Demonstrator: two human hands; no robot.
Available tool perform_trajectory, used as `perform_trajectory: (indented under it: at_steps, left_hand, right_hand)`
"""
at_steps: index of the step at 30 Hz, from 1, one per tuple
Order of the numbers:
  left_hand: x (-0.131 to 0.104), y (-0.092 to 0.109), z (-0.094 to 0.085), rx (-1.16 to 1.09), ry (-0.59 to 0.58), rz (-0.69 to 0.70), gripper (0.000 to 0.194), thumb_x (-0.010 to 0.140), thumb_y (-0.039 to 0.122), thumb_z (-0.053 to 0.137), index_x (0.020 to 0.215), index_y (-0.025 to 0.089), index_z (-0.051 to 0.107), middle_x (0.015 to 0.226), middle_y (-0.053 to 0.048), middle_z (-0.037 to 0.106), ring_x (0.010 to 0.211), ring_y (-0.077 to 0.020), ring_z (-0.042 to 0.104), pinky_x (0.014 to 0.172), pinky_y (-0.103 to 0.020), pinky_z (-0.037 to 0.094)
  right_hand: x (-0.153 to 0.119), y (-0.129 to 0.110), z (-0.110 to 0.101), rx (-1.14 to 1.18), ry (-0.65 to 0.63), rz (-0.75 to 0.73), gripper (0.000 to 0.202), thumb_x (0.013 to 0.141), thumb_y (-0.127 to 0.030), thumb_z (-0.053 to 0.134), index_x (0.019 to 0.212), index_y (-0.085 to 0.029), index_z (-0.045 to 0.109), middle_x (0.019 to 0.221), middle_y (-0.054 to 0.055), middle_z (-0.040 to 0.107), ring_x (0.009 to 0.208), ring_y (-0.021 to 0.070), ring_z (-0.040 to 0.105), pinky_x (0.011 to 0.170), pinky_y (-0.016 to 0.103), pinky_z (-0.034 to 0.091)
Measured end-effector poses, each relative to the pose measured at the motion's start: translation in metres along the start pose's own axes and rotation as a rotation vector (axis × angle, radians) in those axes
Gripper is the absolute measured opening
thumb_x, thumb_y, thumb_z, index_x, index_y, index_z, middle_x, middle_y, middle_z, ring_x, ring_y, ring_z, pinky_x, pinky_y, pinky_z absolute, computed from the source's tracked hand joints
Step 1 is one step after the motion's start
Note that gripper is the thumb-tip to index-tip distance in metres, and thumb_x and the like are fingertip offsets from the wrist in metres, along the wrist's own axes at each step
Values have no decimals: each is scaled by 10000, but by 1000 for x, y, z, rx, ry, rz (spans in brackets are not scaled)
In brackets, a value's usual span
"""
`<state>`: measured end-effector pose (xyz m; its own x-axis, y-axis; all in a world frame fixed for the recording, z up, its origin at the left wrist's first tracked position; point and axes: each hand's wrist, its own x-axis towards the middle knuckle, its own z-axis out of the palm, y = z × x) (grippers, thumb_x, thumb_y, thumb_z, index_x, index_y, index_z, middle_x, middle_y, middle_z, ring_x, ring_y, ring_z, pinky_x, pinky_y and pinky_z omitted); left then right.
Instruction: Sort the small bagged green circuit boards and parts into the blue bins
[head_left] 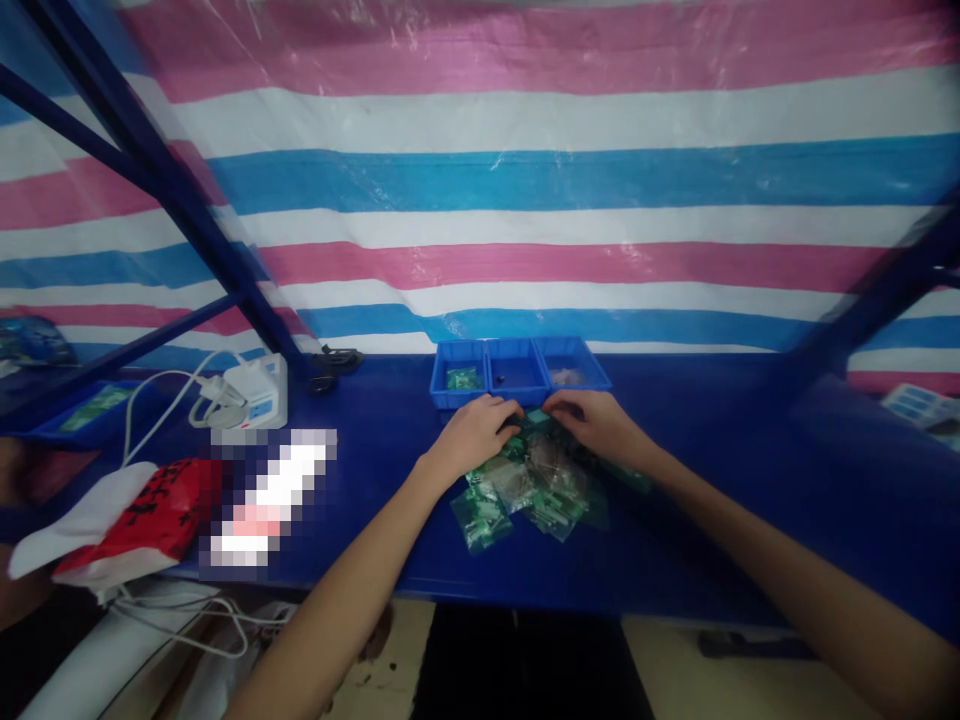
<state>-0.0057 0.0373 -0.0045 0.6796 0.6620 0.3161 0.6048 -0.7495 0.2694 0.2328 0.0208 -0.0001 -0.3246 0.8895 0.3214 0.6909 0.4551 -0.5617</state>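
Several small clear and green plastic packets [517,485] lie in a pile on the blue table [720,480]. At the pile's back left, my left hand [480,432] has its fingers curled and thumb bent inward. My right hand [592,420] faces it from the back right, fingers pinched together. Between the two hands is a greenish packet, and its edges near the fingertips are too small to make out. Just behind the hands stands a blue three-compartment tray [517,375], with green packets in the left compartment, a small dark item in the middle one and pale pieces in the right one.
To the left are a white power strip [266,390] with cables, a red and white cap [157,520] and another blue tray [45,430]. Dark cables [337,358] lie at the back. Blue frame posts [187,220] rise before a striped sheet. Part of another person shows at far left.
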Motion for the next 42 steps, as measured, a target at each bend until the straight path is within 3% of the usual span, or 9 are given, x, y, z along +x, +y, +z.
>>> perform_trajectory:
  at_steps: [6,12,22,28,33,38,42]
  left_hand:
    - [0,-1,0,44,-29,-16,176,979,280,607,1129,196,641,991,-55,692,938,-237,656,743,-338,523]
    - [0,0,1,63,-27,-16,193,988,287,586,1155,199,622,1016,-61,692,950,-240,660,738,-334,523]
    - [0,1,0,47,-6,14,189,1023,249,509,1175,196,608,1042,-62,686,980,-222,657,786,-338,535]
    - [1,-1,-3,34,105,46,205,988,177,535,1184,198,592,1115,-62,689,1038,-229,644,889,-392,533]
    - [1,0,-2,22,183,59,231,979,226,580,1206,180,573,1109,-70,687,1010,-218,638,863,-365,539]
    - [1,1,0,46,217,77,157,1006,258,537,1121,168,594,997,-66,681,947,-215,639,800,-339,541]
    - [0,1,1,13,263,62,270,996,244,548,1257,175,537,1041,-71,676,947,-203,656,821,-336,553]
  right_hand:
    - [1,-1,-1,101,37,4,216,869,-152,519,927,-212,718,902,33,763,781,185,695,728,300,526]
    - [0,-3,1,117,47,-84,281,864,-108,491,986,-222,718,1015,39,756,901,195,711,808,319,550]
    - [-2,-5,3,-92,120,-286,245,929,-139,512,981,-217,739,1068,87,725,964,234,699,859,372,548]
    - [-3,-14,-3,-57,200,-221,192,947,-213,548,952,-251,736,1104,68,736,1051,255,688,953,428,530]
    - [-3,-14,-6,90,257,-82,137,928,-259,591,980,-238,716,996,57,766,904,239,726,831,374,568]
    - [-3,-8,0,381,234,19,165,918,-331,623,1023,-219,685,896,50,768,860,238,749,821,377,581]
    - [-2,-9,-1,476,221,80,207,894,-383,659,989,-199,662,823,52,753,795,236,745,767,370,584]
